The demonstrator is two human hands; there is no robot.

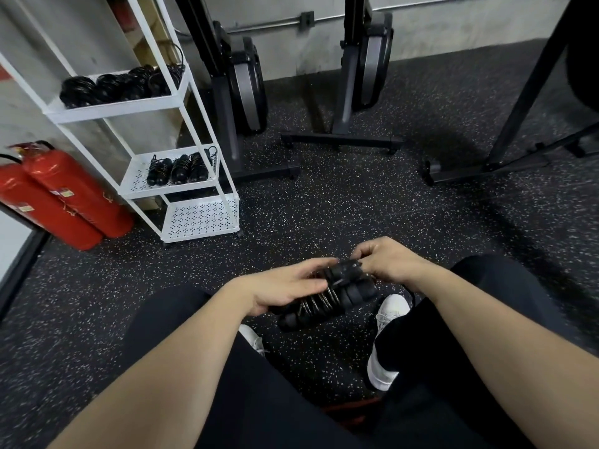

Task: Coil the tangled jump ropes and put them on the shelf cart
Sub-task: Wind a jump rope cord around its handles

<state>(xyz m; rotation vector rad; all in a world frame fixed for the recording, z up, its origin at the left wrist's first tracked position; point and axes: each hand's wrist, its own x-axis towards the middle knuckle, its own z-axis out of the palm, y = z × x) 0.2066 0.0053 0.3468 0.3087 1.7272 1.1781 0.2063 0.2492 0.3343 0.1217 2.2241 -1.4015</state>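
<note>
the person sits with black-clad legs apart, two white shoes on the speckled floor below the hands. between the knees, above the shoes, both hands hold a coiled jump rope, a black bundle with its handles lying side by side and cord wound round them. the left hand grips the near left side of the bundle, fingers curled over the top and thumb beneath. the right hand pinches the far right end of the bundle, its fingertips bent onto the top of the handles.

beyond the bundle and to its left stands the white shelf cart on the floor. its bottom tray shows bare perforated metal. the middle tray carries three coiled ropes set side by side. the top tray carries a row of more coiled ropes.

left of the cart, two red fire extinguishers lean against the wall. behind the cart and to its right stand two black exercise machines, their bases on the floor. further right of the cart, a black metal frame slants down to the floor.
</note>
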